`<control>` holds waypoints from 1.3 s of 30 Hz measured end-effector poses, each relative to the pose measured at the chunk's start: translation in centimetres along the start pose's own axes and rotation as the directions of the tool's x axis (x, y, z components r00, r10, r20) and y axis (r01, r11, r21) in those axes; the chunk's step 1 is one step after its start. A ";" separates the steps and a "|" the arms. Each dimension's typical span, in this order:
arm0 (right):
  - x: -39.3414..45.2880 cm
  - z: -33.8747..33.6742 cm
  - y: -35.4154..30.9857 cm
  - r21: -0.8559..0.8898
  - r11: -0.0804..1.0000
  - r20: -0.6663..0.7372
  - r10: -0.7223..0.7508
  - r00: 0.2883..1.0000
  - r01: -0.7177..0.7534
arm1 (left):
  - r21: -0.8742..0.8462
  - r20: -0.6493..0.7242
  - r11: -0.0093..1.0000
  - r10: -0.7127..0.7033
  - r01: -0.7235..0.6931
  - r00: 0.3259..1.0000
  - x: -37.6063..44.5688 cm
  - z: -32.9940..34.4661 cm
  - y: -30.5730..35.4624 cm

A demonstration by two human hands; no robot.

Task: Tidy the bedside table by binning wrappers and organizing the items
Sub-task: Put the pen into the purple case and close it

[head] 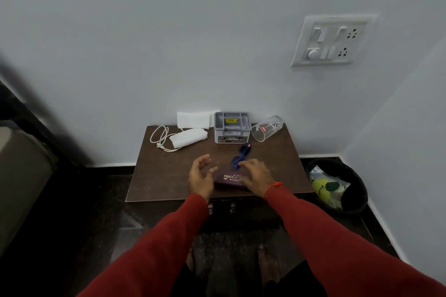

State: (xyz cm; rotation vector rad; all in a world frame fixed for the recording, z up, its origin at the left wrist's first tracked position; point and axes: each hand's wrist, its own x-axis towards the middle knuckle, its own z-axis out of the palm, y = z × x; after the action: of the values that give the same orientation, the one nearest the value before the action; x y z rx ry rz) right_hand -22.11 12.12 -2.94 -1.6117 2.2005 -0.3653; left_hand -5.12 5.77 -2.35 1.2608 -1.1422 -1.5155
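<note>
A maroon spectacle case (pixel 229 179) with gold lettering lies near the front edge of the dark wooden bedside table (pixel 169 176). My left hand (pixel 201 175) hovers at the case's left end, fingers spread and curled. My right hand (pixel 257 176) rests over the case's right end, fingers apart; whether it grips the case I cannot tell. Blue glasses (pixel 241 155) lie folded just behind the case. A grey organizer tray (pixel 231 128) stands at the back, a clear glass (pixel 266 129) lies on its side to its right. A white cable (pixel 160 138) and white tissues (pixel 189 137) lie at back left.
A black bin (pixel 354 190) stands on the floor right of the table, holding a yellow-green wrapper (pixel 323 188) and silver foil. A white paper (pixel 193 119) leans on the wall behind the table. A switch panel (pixel 331 40) is on the wall. Furniture stands at far left.
</note>
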 end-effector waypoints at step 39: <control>-2.1 -3.9 -2.5 0.501 0.864 -0.238 0.090 0.967 0.043 | -0.282 0.080 0.927 -0.235 0.248 0.969 -2.2 2.7 1.4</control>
State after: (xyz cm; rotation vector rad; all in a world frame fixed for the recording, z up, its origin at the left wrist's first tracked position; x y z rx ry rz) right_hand -21.22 13.27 1.86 -1.2976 2.0531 -1.0967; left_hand -7.40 7.95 -0.28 1.2012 -0.7740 -1.8271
